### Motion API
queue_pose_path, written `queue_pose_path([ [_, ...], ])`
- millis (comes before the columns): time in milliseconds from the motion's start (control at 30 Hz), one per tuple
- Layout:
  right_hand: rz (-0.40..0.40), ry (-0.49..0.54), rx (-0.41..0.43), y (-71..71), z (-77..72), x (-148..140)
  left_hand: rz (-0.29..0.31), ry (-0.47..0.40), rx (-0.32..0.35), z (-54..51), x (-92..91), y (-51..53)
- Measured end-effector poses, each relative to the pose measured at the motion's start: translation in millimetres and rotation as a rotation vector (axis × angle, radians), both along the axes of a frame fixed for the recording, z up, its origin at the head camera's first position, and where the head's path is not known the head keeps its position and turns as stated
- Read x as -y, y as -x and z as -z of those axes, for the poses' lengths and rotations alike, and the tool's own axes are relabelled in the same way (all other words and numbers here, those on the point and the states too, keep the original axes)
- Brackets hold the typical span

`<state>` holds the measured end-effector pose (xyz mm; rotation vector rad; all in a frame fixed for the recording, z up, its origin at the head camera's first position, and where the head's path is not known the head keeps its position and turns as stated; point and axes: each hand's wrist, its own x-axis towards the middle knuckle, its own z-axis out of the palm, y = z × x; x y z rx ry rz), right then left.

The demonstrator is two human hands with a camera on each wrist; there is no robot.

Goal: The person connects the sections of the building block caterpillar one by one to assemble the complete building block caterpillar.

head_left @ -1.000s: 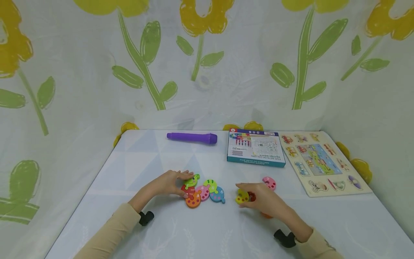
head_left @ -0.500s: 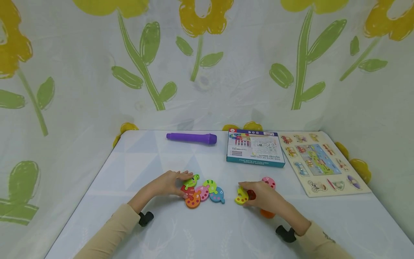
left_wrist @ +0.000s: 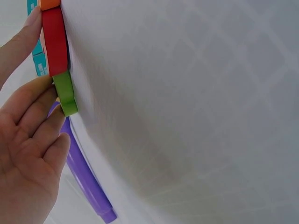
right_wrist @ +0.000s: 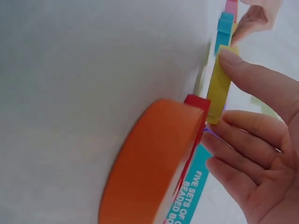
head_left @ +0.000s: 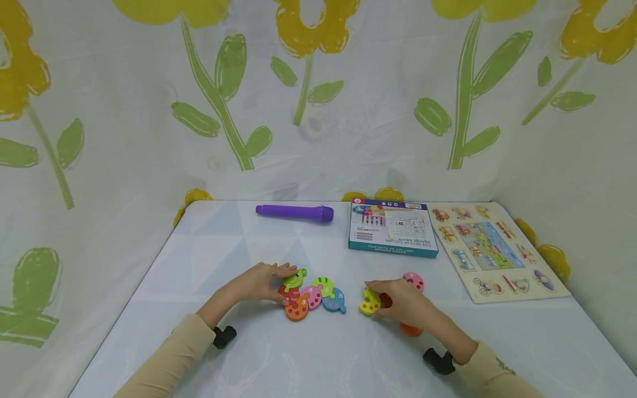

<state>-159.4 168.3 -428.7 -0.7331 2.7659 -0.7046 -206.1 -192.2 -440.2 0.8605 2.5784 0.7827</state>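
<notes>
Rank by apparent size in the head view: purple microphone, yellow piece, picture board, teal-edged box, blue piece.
Picture board
Teal-edged box
Purple microphone
Yellow piece, blue piece: too alike to rank

A children's play area (head_left: 249, 354), screened by cloth; whether in a home or a nursery cannot be told. Flower-printed curtain (head_left: 348, 152) surrounds the table (head_left: 209, 243) behind and at both sides. Indicative toys: purple toy microphone (head_left: 294, 213) and bead-set box (head_left: 393, 228) toward the table's far edge, picture puzzle board (head_left: 492, 246) at its far right, numbered caterpillar puzzle pieces (head_left: 312, 297) near its middle.
</notes>
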Motion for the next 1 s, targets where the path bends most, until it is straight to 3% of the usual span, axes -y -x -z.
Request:
queue_pose_path([
  [467, -0.004, 0.054, 0.025, -10.7, -1.6, 15.6, -0.004, 0.000, -0.015, -0.4, -0.9, -2.2],
  [700, -0.059, 0.025, -0.017, -13.0, 3.1, 26.9, -0.035, 0.005, -0.015, -2.5, -3.1, -6.4],
  [1000, -0.029, 0.016, -0.033, -16.9, 4.2, 35.9, -0.078, 0.030, -0.012, -4.3, -5.7, -10.0],
])
